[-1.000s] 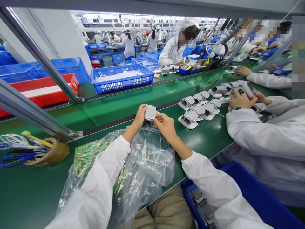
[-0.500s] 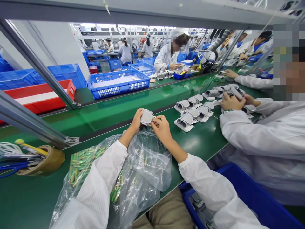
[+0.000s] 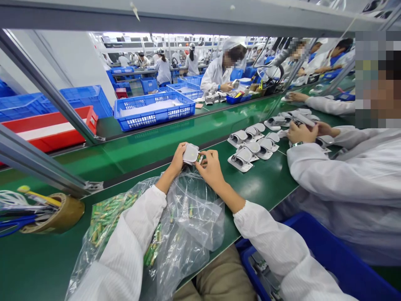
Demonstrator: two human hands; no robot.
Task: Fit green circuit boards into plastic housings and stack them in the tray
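Note:
My left hand [image 3: 177,158] is closed around a light grey plastic housing [image 3: 190,153], held up over the bench. At the housing's right edge, my right hand [image 3: 210,167] pinches a small green circuit board [image 3: 200,158] between thumb and fingers. Whether the board touches the housing's inside is hidden. Below both hands lies a clear plastic bag [image 3: 188,217], with many small green boards [image 3: 112,209] showing in its left part. Right of my hands, several similar grey housings with curved straps [image 3: 244,154] stand in rows on the green bench.
A tape roll [image 3: 67,213] holding pens and blue scissors stands at the left. Beyond the green belt are a blue basket [image 3: 153,110] and a red tray [image 3: 53,129]. A co-worker's hands [image 3: 302,131] work close on the right. A blue bin [image 3: 332,255] sits below the bench edge.
The green board at the housing's right edge shows more clearly now, tilted in my right fingers. My left hand keeps its hold on the housing. The whole view has shifted slightly.

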